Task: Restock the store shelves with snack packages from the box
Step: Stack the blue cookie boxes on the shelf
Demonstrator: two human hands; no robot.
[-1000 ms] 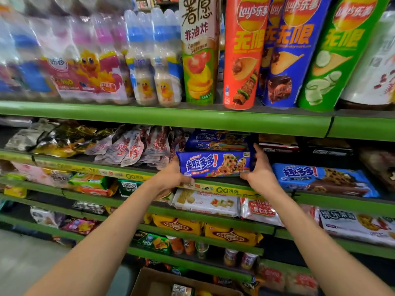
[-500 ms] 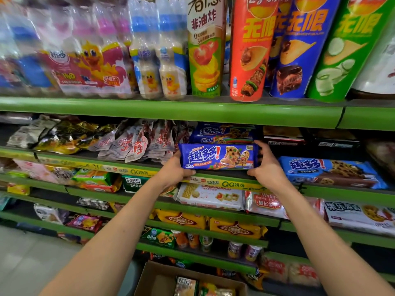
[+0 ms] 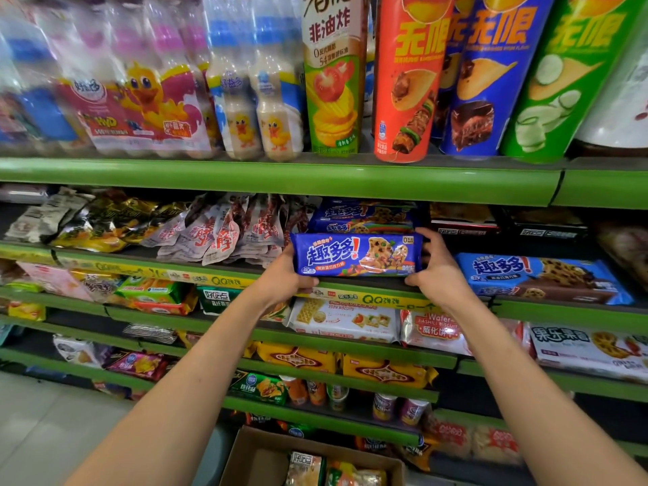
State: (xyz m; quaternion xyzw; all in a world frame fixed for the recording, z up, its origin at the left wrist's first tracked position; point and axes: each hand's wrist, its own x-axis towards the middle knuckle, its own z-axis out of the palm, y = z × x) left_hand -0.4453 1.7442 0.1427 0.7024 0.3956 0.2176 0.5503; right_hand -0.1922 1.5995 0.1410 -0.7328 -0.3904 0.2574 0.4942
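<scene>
A blue cookie package (image 3: 357, 255) stands on its long edge at the front of the second green shelf (image 3: 371, 299). My left hand (image 3: 280, 278) grips its left end and my right hand (image 3: 438, 271) grips its right end, thumb under and fingers over the top. Behind it lie two more of the same blue cookie packages (image 3: 364, 215), stacked flat. The open cardboard box (image 3: 259, 457) sits on the floor below, with a few snack packages (image 3: 333, 471) inside.
Another blue cookie package (image 3: 540, 278) lies to the right on the same shelf, white snack bags (image 3: 224, 233) to the left. Chip tubes (image 3: 406, 75) and drink bottles (image 3: 252, 85) stand on the shelf above. Lower shelves hold biscuits (image 3: 343, 320) and cups (image 3: 384, 405).
Both hands have lifted the blue cookie package slightly and kept it at the shelf front. The view has shifted down, so more of the box shows.
</scene>
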